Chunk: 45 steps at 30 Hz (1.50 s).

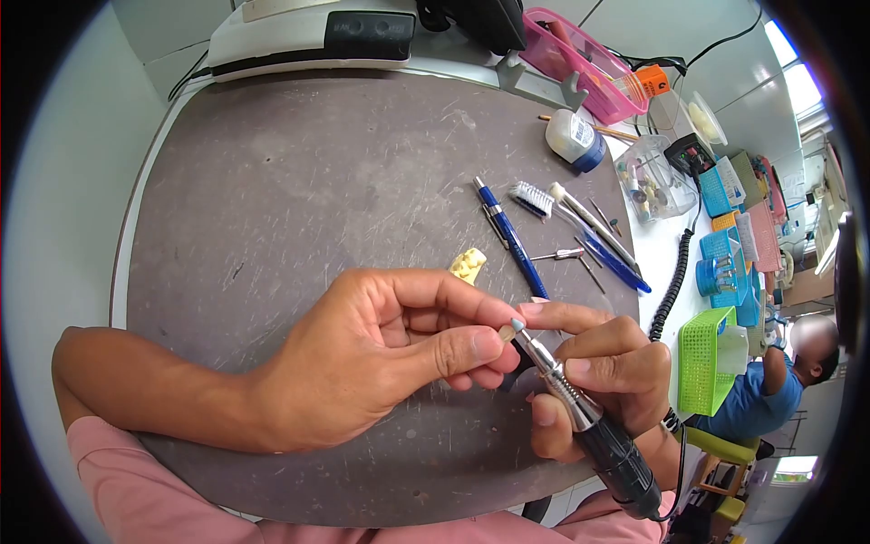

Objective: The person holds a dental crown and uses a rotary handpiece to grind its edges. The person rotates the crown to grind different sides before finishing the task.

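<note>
My left hand (381, 354) pinches a small pale piece, possibly a dental crown (507, 334), between thumb and index finger. Mostly hidden by the fingertips, it shows only at one edge. My right hand (616, 367) is wrapped round a rotary handpiece (625, 467) with a black body and a silver nose. The handpiece's light blue pointed tip (517, 324) is right at the pale piece. Both hands meet above the brown work surface (299, 190). Just behind the left fingers lies a yellow dental model (468, 264) with tooth shapes.
A blue mechanical pencil (509, 234), a brush (532, 199), a blue pen (616, 265) and several burs lie behind my right hand. A jar (574, 138) and a pink basket (584, 68) stand at the back right. Farther right are a green basket (705, 363) and a person (757, 399).
</note>
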Each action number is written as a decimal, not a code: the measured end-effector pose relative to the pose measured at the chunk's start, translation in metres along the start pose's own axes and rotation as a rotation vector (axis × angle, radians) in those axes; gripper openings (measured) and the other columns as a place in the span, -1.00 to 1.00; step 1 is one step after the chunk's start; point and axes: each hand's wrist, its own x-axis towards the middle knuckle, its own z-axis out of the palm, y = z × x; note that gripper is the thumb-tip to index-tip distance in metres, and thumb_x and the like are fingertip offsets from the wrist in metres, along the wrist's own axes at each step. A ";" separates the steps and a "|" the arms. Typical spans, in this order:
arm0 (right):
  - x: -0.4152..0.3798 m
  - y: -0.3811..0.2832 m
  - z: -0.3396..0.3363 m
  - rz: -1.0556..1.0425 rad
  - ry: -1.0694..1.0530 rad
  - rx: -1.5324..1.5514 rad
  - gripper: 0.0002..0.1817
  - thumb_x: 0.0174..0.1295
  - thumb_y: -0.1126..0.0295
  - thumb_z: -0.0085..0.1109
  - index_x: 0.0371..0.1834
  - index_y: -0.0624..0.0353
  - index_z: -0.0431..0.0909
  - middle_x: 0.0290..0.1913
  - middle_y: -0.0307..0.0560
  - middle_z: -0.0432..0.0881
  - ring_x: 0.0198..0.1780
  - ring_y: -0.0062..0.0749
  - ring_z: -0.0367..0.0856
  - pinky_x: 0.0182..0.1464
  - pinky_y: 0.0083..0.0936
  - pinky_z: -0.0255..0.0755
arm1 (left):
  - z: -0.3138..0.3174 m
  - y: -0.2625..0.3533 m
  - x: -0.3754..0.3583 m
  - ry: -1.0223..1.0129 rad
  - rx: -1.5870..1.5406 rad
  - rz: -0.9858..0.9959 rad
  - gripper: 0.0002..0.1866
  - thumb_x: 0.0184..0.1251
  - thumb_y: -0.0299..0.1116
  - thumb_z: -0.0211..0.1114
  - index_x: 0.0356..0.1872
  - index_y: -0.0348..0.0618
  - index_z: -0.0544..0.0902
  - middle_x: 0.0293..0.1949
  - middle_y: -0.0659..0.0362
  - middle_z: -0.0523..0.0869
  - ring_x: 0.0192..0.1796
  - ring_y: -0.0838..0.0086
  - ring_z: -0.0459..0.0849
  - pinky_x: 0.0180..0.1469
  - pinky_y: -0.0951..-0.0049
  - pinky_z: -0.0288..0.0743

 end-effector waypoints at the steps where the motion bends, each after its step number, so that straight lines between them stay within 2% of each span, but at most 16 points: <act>1: 0.000 0.000 0.000 0.005 -0.008 -0.007 -0.67 -0.05 0.56 0.37 -0.31 0.32 0.37 -0.42 0.04 0.54 -0.17 0.14 0.66 -0.12 -0.16 0.62 | 0.000 0.000 0.000 -0.002 -0.005 0.000 -0.80 0.33 -0.50 0.16 -0.08 -0.36 0.51 -0.24 0.01 0.68 -0.19 0.48 0.67 -0.10 0.54 0.57; 8: 0.002 -0.006 -0.004 0.028 -0.092 -0.051 -0.65 -0.08 0.56 0.39 -0.31 0.29 0.37 -0.40 -0.01 0.53 -0.14 0.14 0.65 -0.12 -0.19 0.62 | -0.001 0.000 0.001 -0.008 -0.011 0.008 -0.80 0.33 -0.51 0.16 -0.08 -0.36 0.51 -0.25 0.01 0.68 -0.19 0.48 0.67 -0.10 0.54 0.57; 20: 0.002 -0.006 -0.004 0.054 -0.092 -0.071 -0.63 -0.08 0.54 0.41 -0.28 0.23 0.37 -0.40 -0.04 0.53 -0.12 0.09 0.66 -0.10 -0.21 0.61 | 0.000 0.000 0.000 -0.011 -0.019 -0.003 -0.80 0.33 -0.51 0.16 -0.07 -0.37 0.51 -0.27 0.03 0.67 -0.19 0.49 0.67 -0.06 0.53 0.57; 27: 0.003 -0.009 -0.004 0.049 -0.119 -0.100 -0.63 -0.08 0.56 0.40 -0.28 0.25 0.37 -0.39 -0.03 0.53 -0.11 0.10 0.65 -0.10 -0.18 0.61 | 0.000 0.000 0.000 -0.016 -0.008 -0.001 -0.78 0.34 -0.48 0.16 -0.06 -0.36 0.52 -0.27 0.05 0.67 -0.21 0.51 0.66 -0.11 0.57 0.55; 29: 0.000 -0.005 -0.002 0.051 -0.054 -0.067 -0.63 -0.09 0.55 0.40 -0.29 0.24 0.37 -0.39 -0.04 0.54 -0.12 0.09 0.65 -0.09 -0.19 0.61 | 0.000 0.000 0.000 -0.017 -0.004 0.001 -0.78 0.34 -0.47 0.15 -0.06 -0.36 0.52 -0.27 0.05 0.67 -0.21 0.52 0.66 -0.11 0.58 0.54; 33: 0.002 -0.007 -0.003 0.061 -0.058 -0.077 -0.62 -0.09 0.55 0.41 -0.28 0.23 0.37 -0.39 -0.05 0.54 -0.12 0.08 0.66 -0.10 -0.20 0.61 | 0.000 0.001 0.000 -0.011 0.004 0.001 -0.77 0.34 -0.46 0.16 -0.05 -0.36 0.52 -0.29 0.07 0.66 -0.22 0.53 0.65 -0.13 0.59 0.53; 38: 0.005 -0.010 -0.007 0.045 -0.156 -0.128 -0.60 -0.09 0.54 0.41 -0.25 0.22 0.36 -0.38 -0.05 0.54 -0.11 0.07 0.65 -0.09 -0.19 0.61 | 0.000 0.000 0.000 -0.021 0.005 -0.001 -0.77 0.34 -0.46 0.16 -0.05 -0.36 0.52 -0.29 0.07 0.66 -0.22 0.53 0.64 -0.12 0.59 0.53; 41: 0.002 -0.006 -0.003 0.054 -0.081 -0.110 -0.60 -0.09 0.53 0.42 -0.26 0.21 0.36 -0.39 -0.06 0.54 -0.12 0.06 0.66 -0.09 -0.20 0.61 | 0.000 0.000 0.000 -0.019 0.003 -0.001 -0.77 0.34 -0.46 0.15 -0.05 -0.36 0.52 -0.28 0.07 0.66 -0.22 0.53 0.64 -0.12 0.58 0.53; 45: 0.004 -0.007 -0.003 0.048 -0.093 -0.119 -0.62 -0.09 0.54 0.41 -0.27 0.22 0.37 -0.40 -0.06 0.54 -0.13 0.07 0.66 -0.09 -0.19 0.60 | 0.000 0.000 0.000 -0.024 -0.005 -0.002 -0.77 0.35 -0.46 0.15 -0.04 -0.36 0.51 -0.27 0.07 0.66 -0.22 0.53 0.64 -0.12 0.58 0.53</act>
